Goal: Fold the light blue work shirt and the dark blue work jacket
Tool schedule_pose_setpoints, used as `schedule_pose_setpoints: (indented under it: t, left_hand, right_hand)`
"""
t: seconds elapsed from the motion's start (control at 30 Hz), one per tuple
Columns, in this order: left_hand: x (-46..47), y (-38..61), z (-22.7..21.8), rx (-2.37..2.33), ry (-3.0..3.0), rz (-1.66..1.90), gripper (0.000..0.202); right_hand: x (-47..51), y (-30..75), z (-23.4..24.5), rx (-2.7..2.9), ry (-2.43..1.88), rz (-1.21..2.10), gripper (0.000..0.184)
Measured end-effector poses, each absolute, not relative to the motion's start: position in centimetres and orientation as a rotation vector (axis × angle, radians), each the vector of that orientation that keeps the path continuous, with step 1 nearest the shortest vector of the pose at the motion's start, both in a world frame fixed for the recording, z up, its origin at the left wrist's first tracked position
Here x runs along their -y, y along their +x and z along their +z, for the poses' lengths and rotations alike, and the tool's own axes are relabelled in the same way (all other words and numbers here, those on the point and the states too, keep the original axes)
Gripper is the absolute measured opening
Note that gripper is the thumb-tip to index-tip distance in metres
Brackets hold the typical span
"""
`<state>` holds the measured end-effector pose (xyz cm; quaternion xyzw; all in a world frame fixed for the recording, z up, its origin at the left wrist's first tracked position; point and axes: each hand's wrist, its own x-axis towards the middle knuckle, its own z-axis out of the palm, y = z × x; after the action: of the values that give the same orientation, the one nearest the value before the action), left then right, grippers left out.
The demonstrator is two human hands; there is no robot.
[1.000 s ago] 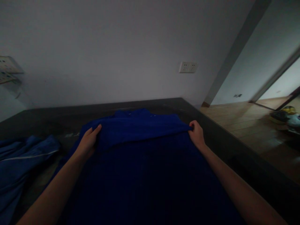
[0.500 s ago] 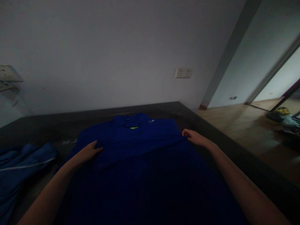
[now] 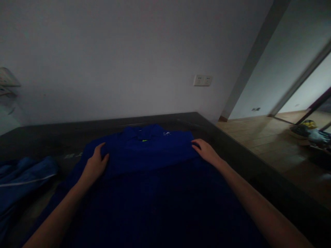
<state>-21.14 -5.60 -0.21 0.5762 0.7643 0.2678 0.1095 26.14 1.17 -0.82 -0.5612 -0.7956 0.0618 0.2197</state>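
A deep blue collared shirt (image 3: 144, 155) lies spread out, its collar at the far end, with a small yellow-green mark below the collar and a white logo beside it. On its left shoulder area rests my left hand (image 3: 95, 163), thumb and fingers apart. My right hand (image 3: 204, 151) touches the shirt's right edge; a gap shows between thumb and fingers. The lower part of the shirt is too dark to make out in detail.
Beneath the shirt is a dark tabletop (image 3: 181, 120) against a pale wall. Another blue garment with a white stripe (image 3: 26, 182) lies at the left. Wall sockets (image 3: 202, 80) are above the table. Bagged items (image 3: 310, 131) sit on the floor at far right.
My right hand has let go of the pinched cloth and moved slightly left along the edge. My left hand has shifted up and left, and the fold between my hands lies flatter.
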Motion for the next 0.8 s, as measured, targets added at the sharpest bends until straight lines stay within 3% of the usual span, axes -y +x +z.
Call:
schedule_pose_setpoints:
  t: [0.1, 0.23, 0.47, 0.6, 0.67, 0.8]
  left_hand:
    - [6.4, -20.1, 0.1, -2.428, 1.793, 0.529, 0.062]
    - [6.8, -19.7, -0.4, -2.445, 1.887, 0.167, 0.052]
    - [6.8, -19.5, -0.9, -2.425, 1.897, 0.065, 0.049]
    - [6.5, -19.8, -1.0, -2.411, 1.87, 0.086, 0.049]
    - [6.3, -20.0, -1.2, -2.395, 1.869, 0.115, 0.05]
    - [6.2, -20.3, -1.5, -2.377, 1.863, 0.156, 0.053]
  right_hand:
    - [-0.1, 25.2, -3.5, 2.415, -1.568, 0.211, 0.05]
    - [0.1, 25.8, -4.8, 2.509, -1.602, 0.218, 0.056]
    - [-0.4, 28.5, -3.2, 2.563, -1.644, 0.558, 0.072]
    - [-0.7, 31.0, -0.8, 2.473, -1.534, 0.684, 0.054]
    - [-1.7, 31.3, 0.6, 2.324, -1.493, 0.589, 0.042]
    - [-5.1, 28.1, 1.8, 2.036, -1.509, 0.272, 0.041]
